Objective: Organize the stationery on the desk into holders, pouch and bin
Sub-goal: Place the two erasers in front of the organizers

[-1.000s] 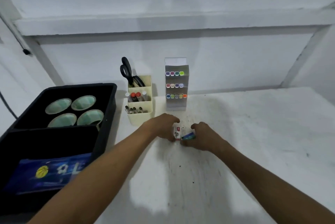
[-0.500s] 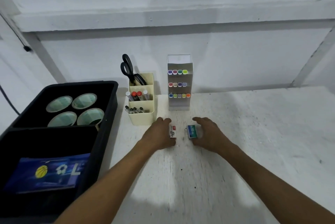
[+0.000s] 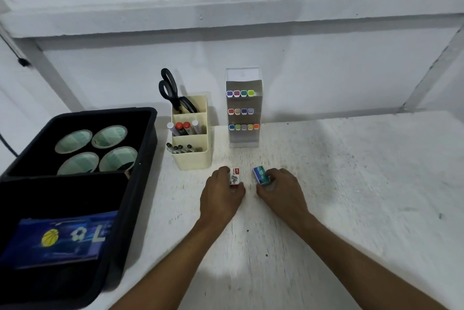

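Both forearms reach in from the near edge across the white desk (image 3: 351,184), wrists low, knuckles up. The left hand (image 3: 221,196) curls round a small white-and-red box (image 3: 235,177), fingers on its far-left side and thumb at its near end, so that box is pinched on the desk surface. Just to the right, the right hand (image 3: 282,193) pinches a small blue-and-teal box (image 3: 261,175) marked with a 10, fingertips bent over its right edge. The two boxes sit near each other with a strip of bare desk between them, and the hands mirror one another, apart.

Beyond the left hand stands a cream tiered holder (image 3: 193,138): black scissors (image 3: 173,93) upright in the far compartment, markers with red and white caps in the middle one, dark pens in the near one. To its right, a clear marker stand (image 3: 243,108) shows three rows of coloured caps.

At far left, a black bin (image 3: 140,149) holds four pale green rolls (image 3: 96,149) in its far section and a blue pouch (image 3: 60,239) with a yellow ball print in the near section.
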Motion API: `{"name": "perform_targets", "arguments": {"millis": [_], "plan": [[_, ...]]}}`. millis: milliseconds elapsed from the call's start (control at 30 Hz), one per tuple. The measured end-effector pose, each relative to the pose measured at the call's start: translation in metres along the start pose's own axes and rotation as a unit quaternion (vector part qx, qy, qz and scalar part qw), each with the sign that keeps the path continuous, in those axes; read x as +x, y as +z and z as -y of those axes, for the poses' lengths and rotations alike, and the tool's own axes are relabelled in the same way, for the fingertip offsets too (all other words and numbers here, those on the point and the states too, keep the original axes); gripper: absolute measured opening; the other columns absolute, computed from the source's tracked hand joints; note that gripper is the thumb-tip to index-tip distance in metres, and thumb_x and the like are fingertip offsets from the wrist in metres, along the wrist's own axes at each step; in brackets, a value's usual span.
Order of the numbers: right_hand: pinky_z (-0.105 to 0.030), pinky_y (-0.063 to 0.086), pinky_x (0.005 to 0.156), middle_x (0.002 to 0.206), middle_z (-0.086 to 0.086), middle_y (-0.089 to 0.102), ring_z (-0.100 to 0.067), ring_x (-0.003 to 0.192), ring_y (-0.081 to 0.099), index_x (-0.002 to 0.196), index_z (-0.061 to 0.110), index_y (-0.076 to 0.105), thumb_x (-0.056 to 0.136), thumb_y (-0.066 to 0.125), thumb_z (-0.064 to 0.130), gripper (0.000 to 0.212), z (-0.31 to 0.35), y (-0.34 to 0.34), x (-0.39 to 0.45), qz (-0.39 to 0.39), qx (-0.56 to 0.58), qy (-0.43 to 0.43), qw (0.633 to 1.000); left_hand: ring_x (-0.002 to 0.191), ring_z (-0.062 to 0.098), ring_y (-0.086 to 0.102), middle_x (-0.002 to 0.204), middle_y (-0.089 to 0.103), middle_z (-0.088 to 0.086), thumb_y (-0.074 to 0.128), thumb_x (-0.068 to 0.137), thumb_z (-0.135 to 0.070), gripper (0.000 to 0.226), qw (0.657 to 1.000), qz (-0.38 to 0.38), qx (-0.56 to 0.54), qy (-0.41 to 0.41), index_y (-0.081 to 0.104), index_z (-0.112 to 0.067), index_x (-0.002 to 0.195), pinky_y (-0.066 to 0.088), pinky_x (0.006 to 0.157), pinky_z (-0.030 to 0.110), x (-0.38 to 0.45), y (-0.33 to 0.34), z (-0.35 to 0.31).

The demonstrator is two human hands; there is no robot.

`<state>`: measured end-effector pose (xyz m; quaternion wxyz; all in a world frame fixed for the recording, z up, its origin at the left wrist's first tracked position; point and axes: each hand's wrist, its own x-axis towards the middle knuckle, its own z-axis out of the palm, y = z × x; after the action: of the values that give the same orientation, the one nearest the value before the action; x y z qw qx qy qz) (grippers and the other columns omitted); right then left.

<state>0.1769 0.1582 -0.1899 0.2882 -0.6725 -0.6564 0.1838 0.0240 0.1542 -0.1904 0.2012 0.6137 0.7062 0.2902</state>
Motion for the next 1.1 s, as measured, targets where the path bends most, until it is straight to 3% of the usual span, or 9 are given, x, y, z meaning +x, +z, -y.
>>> {"name": "perform_targets", "arguments": {"millis": [133, 267, 400, 533, 700, 800, 1100], "plan": [[-0.013, 0.035, 0.07, 0.102, -0.009, 0.069, -0.01, 0.082, 0.053, 0.11, 0.004, 0.067, 0.079, 0.072, 0.022, 0.035, 0.006, -0.004, 0.016, -0.051, 0.058, -0.015, 0.997, 0.091, 0.016, 0.062, 0.108, 0.065, 0.0, 0.065, 0.087, -0.03, 0.033, 0.999, -0.028, -0.035, 0.002, 0.06, -0.016, 0.116, 0.05, 0.072, 0.024, 0.021, -0.005, -0.01], [-0.017, 0.041, 0.076, 0.107, -0.009, 0.068, -0.01, 0.085, 0.055, 0.112, 0.006, 0.067, 0.081, 0.072, 0.023, 0.036, 0.019, -0.006, 0.039, -0.088, 0.086, -0.033, 0.992, 0.091, 0.021, 0.063, 0.104, 0.065, 0.005, 0.064, 0.088, -0.029, 0.027, 0.997, -0.054, -0.038, 0.043, 0.065, -0.014, 0.11, 0.048, 0.075, 0.025, 0.048, -0.012, -0.027], [-0.026, 0.047, 0.085, 0.115, -0.009, 0.065, -0.021, 0.098, 0.059, 0.116, 0.009, 0.065, 0.085, 0.068, 0.023, 0.035, 0.028, 0.0, 0.06, -0.076, 0.091, -0.027, 0.993, 0.088, 0.025, 0.064, 0.101, 0.065, 0.007, 0.061, 0.09, -0.029, 0.026, 0.998, -0.055, -0.023, 0.033, 0.066, -0.015, 0.112, 0.048, 0.075, 0.027, 0.07, -0.007, -0.035], [-0.021, 0.038, 0.082, 0.113, -0.011, 0.062, -0.023, 0.101, 0.056, 0.117, 0.01, 0.064, 0.089, 0.061, 0.02, 0.03, 0.028, 0.01, 0.075, -0.053, 0.086, -0.02, 0.995, 0.086, 0.03, 0.063, 0.097, 0.063, 0.012, 0.057, 0.092, -0.026, 0.024, 0.997, -0.055, 0.016, 0.048, 0.066, -0.014, 0.111, 0.048, 0.073, 0.031, 0.084, -0.002, -0.035], [-0.025, 0.041, 0.078, 0.107, -0.014, 0.061, -0.029, 0.098, 0.054, 0.118, 0.012, 0.065, 0.094, 0.055, 0.025, 0.03, 0.018, 0.023, 0.085, -0.022, 0.06, -0.027, 0.998, 0.095, 0.028, 0.062, 0.107, 0.061, 0.009, 0.05, 0.097, -0.034, 0.028, 0.996, -0.015, 0.082, 0.041, 0.064, -0.02, 0.115, 0.049, 0.075, 0.034, 0.094, 0.007, -0.034], [-0.025, 0.036, 0.08, 0.107, -0.013, 0.053, -0.028, 0.101, 0.046, 0.125, 0.02, 0.06, 0.097, 0.049, 0.024, 0.031, 0.014, 0.024, 0.089, -0.009, 0.044, -0.027, 0.999, 0.093, 0.029, 0.061, 0.11, 0.056, 0.01, 0.046, 0.097, -0.037, 0.03, 0.994, -0.005, 0.097, 0.04, 0.064, -0.021, 0.114, 0.053, 0.079, 0.037, 0.097, 0.009, -0.032], [-0.03, 0.038, 0.079, 0.104, -0.015, 0.052, -0.031, 0.1, 0.044, 0.126, 0.019, 0.056, 0.098, 0.036, 0.013, 0.035, 0.018, 0.03, 0.1, 0.027, -0.022, -0.031, 0.999, 0.093, 0.033, 0.062, 0.105, 0.061, 0.012, 0.045, 0.092, -0.021, 0.028, 0.991, 0.045, 0.119, 0.027, 0.067, -0.012, 0.106, 0.054, 0.079, 0.038, 0.107, 0.009, -0.026]]}}
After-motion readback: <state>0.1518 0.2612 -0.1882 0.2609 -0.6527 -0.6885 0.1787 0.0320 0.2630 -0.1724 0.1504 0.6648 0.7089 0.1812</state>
